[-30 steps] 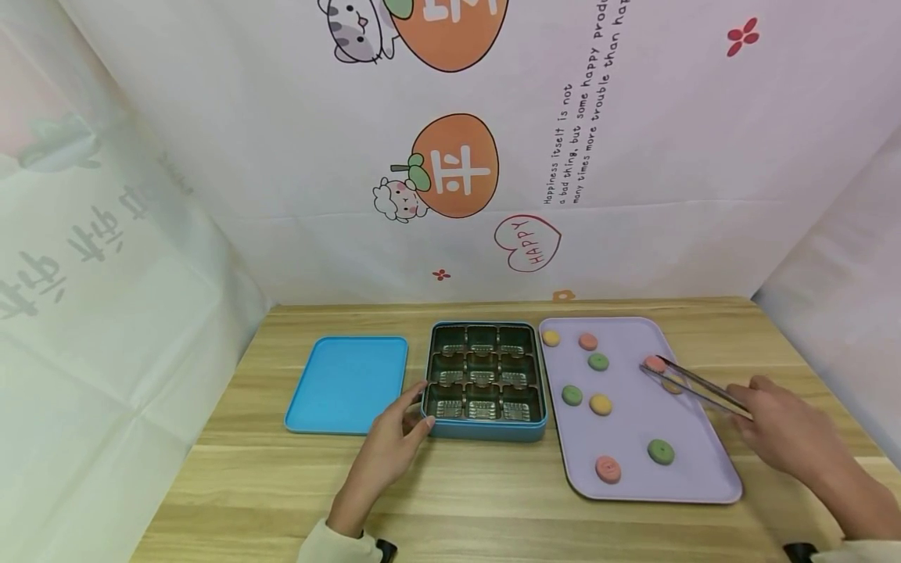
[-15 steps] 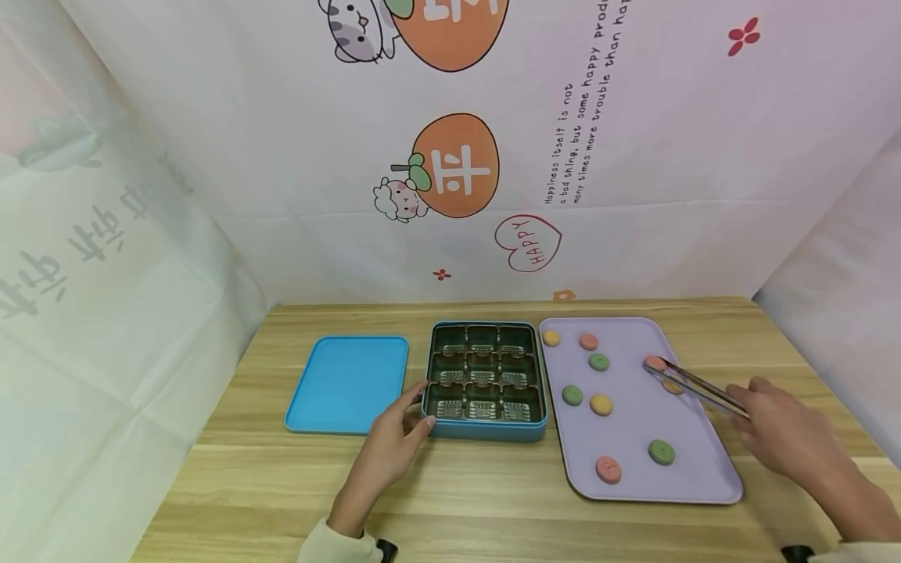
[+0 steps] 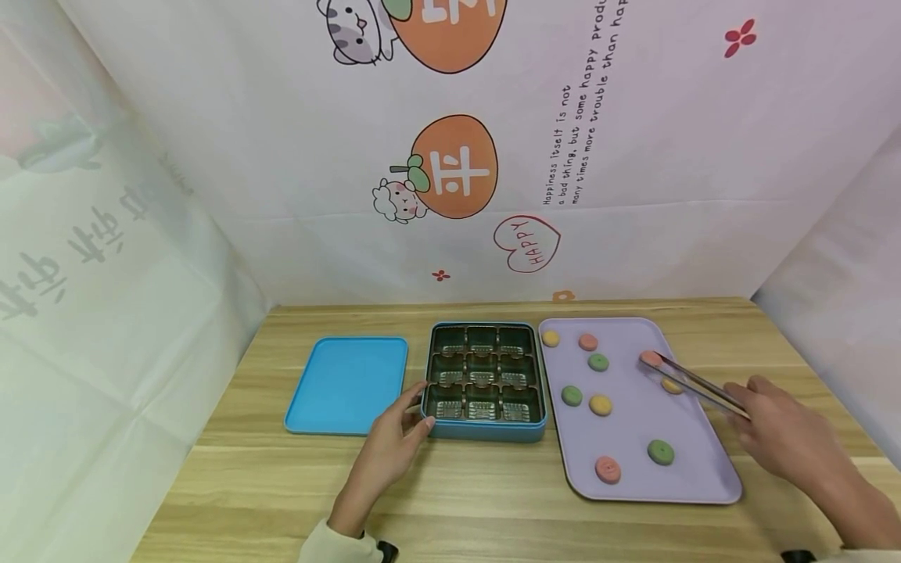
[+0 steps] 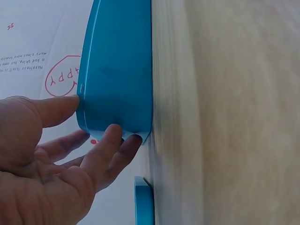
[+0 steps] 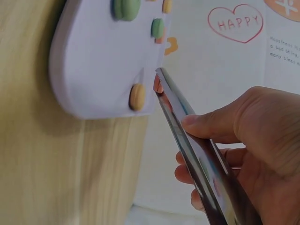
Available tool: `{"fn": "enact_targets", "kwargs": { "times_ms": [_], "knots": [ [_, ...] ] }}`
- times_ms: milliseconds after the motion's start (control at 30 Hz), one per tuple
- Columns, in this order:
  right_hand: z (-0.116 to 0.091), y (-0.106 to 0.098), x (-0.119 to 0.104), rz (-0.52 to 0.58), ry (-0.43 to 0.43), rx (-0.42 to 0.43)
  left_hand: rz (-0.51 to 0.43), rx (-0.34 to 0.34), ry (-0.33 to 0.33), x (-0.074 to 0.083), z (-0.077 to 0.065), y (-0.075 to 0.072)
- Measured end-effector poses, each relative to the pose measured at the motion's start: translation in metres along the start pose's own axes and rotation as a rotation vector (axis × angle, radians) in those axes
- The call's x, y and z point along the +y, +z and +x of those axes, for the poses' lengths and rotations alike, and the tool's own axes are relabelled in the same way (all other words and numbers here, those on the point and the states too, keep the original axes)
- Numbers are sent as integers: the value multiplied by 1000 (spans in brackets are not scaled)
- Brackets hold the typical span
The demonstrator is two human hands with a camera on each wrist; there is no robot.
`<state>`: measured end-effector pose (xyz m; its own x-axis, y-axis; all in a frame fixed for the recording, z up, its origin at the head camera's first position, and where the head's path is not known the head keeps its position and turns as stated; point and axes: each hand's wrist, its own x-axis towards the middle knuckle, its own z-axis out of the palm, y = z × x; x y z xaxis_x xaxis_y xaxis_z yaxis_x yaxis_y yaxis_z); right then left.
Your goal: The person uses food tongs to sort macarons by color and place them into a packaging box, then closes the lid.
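In the head view my right hand (image 3: 781, 430) holds metal tongs (image 3: 700, 385) over the far right part of the lilac tray (image 3: 640, 438). The tong tips pinch a pink macaron (image 3: 651, 358). In the right wrist view this macaron (image 5: 158, 84) shows between the tips, raised off the tray, and the thumb presses on one arm of the tongs. A yellow macaron (image 3: 673, 385) lies just below the tongs. My left hand (image 3: 394, 442) grips the near left corner of a blue box (image 3: 486, 430), thumb at the rim and fingers along the side (image 4: 112, 79).
Several pink, green and yellow macarons lie spread over the tray, among them a green macaron (image 3: 661, 452). A dark divided insert (image 3: 482, 367) with vacant compartments fills the box. The flat blue lid (image 3: 348, 383) lies on the wooden table (image 3: 450, 500), left of the box.
The tongs have closed on the pink macaron and shifted it slightly up and left, uncovering more of the yellow macaron. My left hand has kept its place on the box.
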<state>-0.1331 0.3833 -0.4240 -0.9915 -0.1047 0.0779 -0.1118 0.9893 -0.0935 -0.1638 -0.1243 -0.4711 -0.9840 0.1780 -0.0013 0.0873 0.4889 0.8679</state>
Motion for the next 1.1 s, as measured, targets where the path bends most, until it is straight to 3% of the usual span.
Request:
{"fn": "enact_targets", "kwargs": {
  "times_ms": [300, 567, 733, 1100],
  "knots": [
    [-5, -6, -20, 1, -59, 140, -52, -9, -7, -3, 0, 1],
    [-6, -17, -35, 26, -71, 113, -86, -19, -7, -3, 0, -1],
    [-8, -20, -47, 31, -96, 153, -85, -23, -7, -4, 0, -1],
    [-5, -23, -82, 50, -265, 329, -79, -35, -9, -5, 1, -1]
  ]
}}
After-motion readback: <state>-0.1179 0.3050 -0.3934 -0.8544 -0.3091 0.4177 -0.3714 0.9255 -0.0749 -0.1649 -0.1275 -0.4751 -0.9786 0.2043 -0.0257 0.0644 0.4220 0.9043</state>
